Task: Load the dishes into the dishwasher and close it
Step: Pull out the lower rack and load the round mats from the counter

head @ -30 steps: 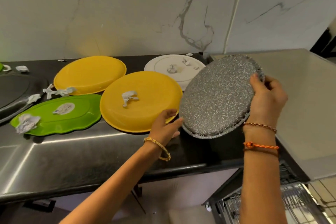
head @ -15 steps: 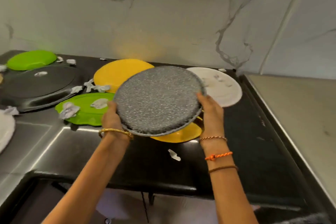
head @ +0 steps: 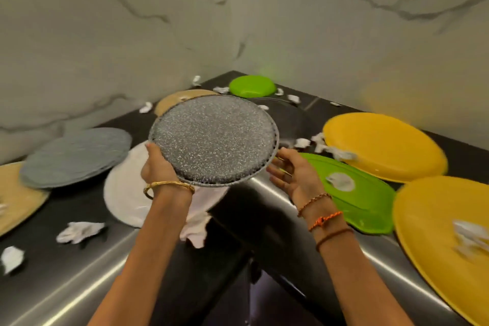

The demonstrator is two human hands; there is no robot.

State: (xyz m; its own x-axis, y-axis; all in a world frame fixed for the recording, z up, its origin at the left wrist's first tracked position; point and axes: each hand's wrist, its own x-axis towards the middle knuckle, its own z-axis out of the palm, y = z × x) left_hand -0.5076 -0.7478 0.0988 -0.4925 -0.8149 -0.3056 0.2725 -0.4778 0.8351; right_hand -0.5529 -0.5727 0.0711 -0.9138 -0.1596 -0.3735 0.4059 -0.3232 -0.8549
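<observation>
The speckled grey plate (head: 213, 140) is held up above the corner of the black countertop (head: 264, 219), roughly level and tipped a little toward the camera; the left hand (head: 158, 167) grips its near-left rim, thumb on top and fingers hidden beneath; the right hand (head: 293, 176) is beside the near-right rim with fingers loosely spread, its fingertips at or just under the edge, and whether they actually touch cannot be told.

Below and around the plate the counter is crowded; a white plate (head: 124, 193) lies under the left wrist with a pale cloth (head: 197, 222) trailing off its near edge; a ribbed grey plate (head: 76, 156) overlaps a tan plate (head: 16, 198) at far left; another tan plate (head: 180, 98) shows behind the held one, partly covered by it; a round green plate (head: 251, 86) sits in the far corner; a dark plate (head: 293, 119) lies just right of the held plate; a scalloped green plate (head: 354, 193) lies by the right wrist; two yellow plates (head: 383, 145) (head: 444, 235) fill the right side; crumpled paper scraps (head: 79, 231) are scattered between the dishes.
</observation>
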